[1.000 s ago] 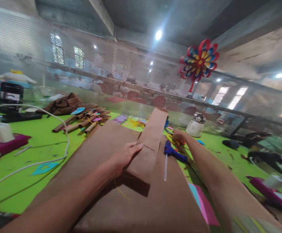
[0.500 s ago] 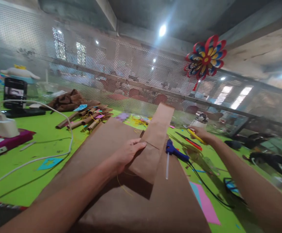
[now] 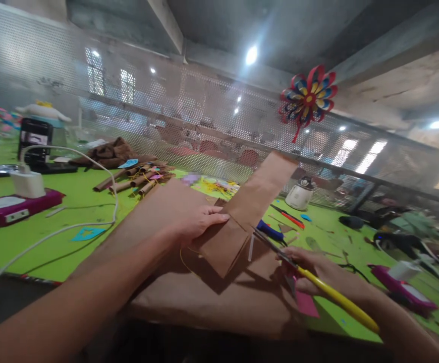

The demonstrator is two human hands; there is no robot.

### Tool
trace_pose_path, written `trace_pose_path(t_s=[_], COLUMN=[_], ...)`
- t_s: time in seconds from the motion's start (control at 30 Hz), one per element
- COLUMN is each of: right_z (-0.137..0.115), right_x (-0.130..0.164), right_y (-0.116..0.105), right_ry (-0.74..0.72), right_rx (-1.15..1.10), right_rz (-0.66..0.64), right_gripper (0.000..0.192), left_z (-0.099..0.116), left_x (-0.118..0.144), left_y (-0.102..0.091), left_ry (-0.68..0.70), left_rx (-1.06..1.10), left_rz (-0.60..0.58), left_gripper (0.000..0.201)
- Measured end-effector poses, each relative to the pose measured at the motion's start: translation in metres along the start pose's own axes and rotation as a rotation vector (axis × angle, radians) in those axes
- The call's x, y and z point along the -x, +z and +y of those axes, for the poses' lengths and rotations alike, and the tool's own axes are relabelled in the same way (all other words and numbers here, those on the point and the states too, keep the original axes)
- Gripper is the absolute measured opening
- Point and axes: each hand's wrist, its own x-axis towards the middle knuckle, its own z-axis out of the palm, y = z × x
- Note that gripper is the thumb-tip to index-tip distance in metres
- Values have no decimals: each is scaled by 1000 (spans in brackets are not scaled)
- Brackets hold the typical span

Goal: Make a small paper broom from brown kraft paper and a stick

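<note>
Green table (image 3: 83, 195): bottle (image 3: 298, 196), contents hidden; right hand (image 3: 322, 265) holds yellow-handled tool (image 3: 340, 299).

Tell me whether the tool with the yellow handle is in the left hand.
No, the right hand holds the yellow-handled tool, while the left hand holds the brown paper.

This looks like a craft workshop: brown paper (image 3: 259, 194), yellow-handled scissors (image 3: 335, 292) and a blue glue gun (image 3: 271, 231) are gathered at a bright green desk (image 3: 11, 242) with a pile of brown tubes (image 3: 134, 180) and a blue paper cutout (image 3: 88, 234), and a petalled ornament (image 3: 309, 98) shows against a perforated metal screen (image 3: 204, 116) beneath a bare, beamed concrete ceiling (image 3: 219, 25)
</note>
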Motion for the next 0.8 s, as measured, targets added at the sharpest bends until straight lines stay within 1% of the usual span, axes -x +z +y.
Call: trace_pose_path(t_s=[0.1, 0.2, 0.3, 0.37, 0.5, 0.8], right_z=[-4, -10, -17, -19, -18, -16], right_x=[-5, -8, -11, -13, -16, -16], right_y=[3, 6, 9, 11, 13, 17], right_ry=[23, 48, 41, 30, 26, 50], right_rx=[-6, 30, 22, 27, 67, 142], right_rz=[-19, -13, -18, -19, 4, 41], right_gripper=[55, 52, 51, 49, 47, 49], left_z=[0, -1, -4, -5, -5, -7], left_x=[1, 0, -2, -3, -2, -3], left_y=[2, 2, 0, -2, -1, -3], left_ry=[6, 25, 50, 57, 38, 49], left_rx=[-1, -12, -16, -11, 7, -17], left_rz=[-35, -21, -22, -45, -77, -52], left_gripper=[36, 39, 37, 36, 37, 37])
